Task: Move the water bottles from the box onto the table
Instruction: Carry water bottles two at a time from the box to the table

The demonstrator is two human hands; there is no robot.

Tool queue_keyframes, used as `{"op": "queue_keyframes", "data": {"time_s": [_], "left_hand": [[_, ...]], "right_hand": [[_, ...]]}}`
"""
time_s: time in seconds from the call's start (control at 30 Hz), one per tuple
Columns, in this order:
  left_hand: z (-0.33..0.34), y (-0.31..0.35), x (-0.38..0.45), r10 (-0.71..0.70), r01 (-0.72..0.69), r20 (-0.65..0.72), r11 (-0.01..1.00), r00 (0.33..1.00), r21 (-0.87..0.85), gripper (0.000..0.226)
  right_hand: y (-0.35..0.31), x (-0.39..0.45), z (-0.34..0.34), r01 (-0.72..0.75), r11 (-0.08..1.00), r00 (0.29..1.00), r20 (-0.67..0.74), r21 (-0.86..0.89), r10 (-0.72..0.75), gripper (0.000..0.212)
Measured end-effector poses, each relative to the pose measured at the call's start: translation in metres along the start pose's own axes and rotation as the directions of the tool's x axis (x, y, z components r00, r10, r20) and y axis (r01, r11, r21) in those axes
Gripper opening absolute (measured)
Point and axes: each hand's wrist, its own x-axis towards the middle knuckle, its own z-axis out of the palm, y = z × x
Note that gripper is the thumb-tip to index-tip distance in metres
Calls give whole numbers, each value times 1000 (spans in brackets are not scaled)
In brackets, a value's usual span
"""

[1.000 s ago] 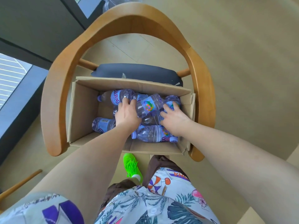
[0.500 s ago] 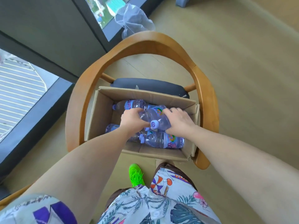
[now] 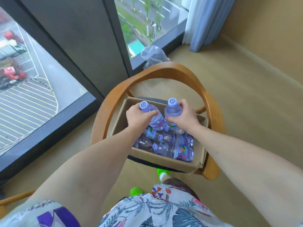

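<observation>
Both hands have risen since half a second ago: then they were down among the bottles in the box, now each carries one bottle upright above it, and the view has tilted up to take in the windows.

Left hand (image 3: 139, 117): fingers curled round the shoulder of the left bottle (image 3: 151, 114), just under its purple cap, which stands clear of the grip. Right hand (image 3: 182, 117): wrapped likewise round the upper body of the right bottle (image 3: 172, 110), thumb across the front. The two bottles stand just beside each other, bases over the box (image 3: 164, 163), which rests on the seat of a wooden chair (image 3: 105, 115). Several more bottles (image 3: 173, 149) lie on their sides in the box, stacked across one another.

Handling, as judged: the bottles look full and sealed, so moderately heavy for one hand each. Thin clear plastic will give under a hard squeeze, and the smooth label band may slip. The shoulder below the cap is the stiffest part, and the present hold there is sound. Those lying loose may roll when a neighbour is lifted; each is best taken round the middle or neck.

No surface for the bottles appears in view; its position cannot be stated.
</observation>
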Motion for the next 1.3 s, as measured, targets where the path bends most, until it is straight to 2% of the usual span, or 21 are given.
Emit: {"op": "queue_keyframes", "data": {"time_s": [0.1, 0.27, 0.33, 0.43, 0.5, 0.57, 0.6, 0.67, 0.7, 0.77, 0.87, 1.0, 1.07, 1.17, 1.3], "left_hand": [[-34, 11, -12, -93, 71, -80, 967, 992, -245, 22], [-92, 28, -30, -147, 59, -151, 880, 978, -471, 36], [-117, 33, -39, -148, 47, -144, 838, 978, -544, 32], [-159, 33, -56, -169, 38, -164, 801, 972, -597, 17], [-188, 31, -66, -199, 35, -196, 781, 960, -623, 15], [-221, 29, -71, -249, 31, -262, 778, 932, -628, 21], [-237, 26, -73, -275, 33, -308, 792, 911, -609, 28], [-273, 18, -81, -320, 33, -396, 812, 861, -583, 45], [-287, 15, -83, -329, 36, -431, 828, 840, -560, 44], [-317, 8, -95, -348, 42, -511, 855, 786, -516, 31], [-357, -5, -122, -400, 59, -600, 860, 693, -507, 29], [-394, -28, -170, -495, 69, -689, 834, 530, -547, 30], [-406, -41, -200, -543, 83, -727, 821, 421, -565, 35], [-416, -62, -252, -609, 116, -762, 792, 221, -599, 45], [-414, -86, -337, -661, 141, -750, 741, -25, -657, 36]], "right_hand": [[-35, -11, 0, 25, 994, 997, -79, 108, -16, 59], [-99, -45, 11, 105, 896, 986, -161, 431, -39, 42], [-125, -60, 22, 120, 843, 987, -156, 524, -44, 44], [-166, -78, 40, 118, 788, 993, -70, 604, -95, 52], [-190, -85, 53, 102, 772, 990, 15, 627, -142, 38], [-216, -92, 70, 80, 761, 980, 88, 644, -177, 17], [-228, -96, 79, 61, 760, 972, 134, 647, -192, 14], [-254, -107, 101, 32, 767, 934, 254, 641, -251, 19], [-265, -110, 111, 34, 774, 911, 299, 633, -284, 25], [-286, -120, 134, 50, 788, 847, 392, 613, -359, 34], [-317, -135, 169, 88, 804, 733, 508, 588, -452, 41], [-346, -171, 205, 144, 822, 514, 668, 551, -538, 67], [-354, -196, 222, 165, 824, 405, 725, 541, -557, 70], [-356, -244, 248, 166, 837, 240, 802, 521, -547, 66], [-345, -318, 277, 180, 856, 29, 867, 485, -498, 70]]}}
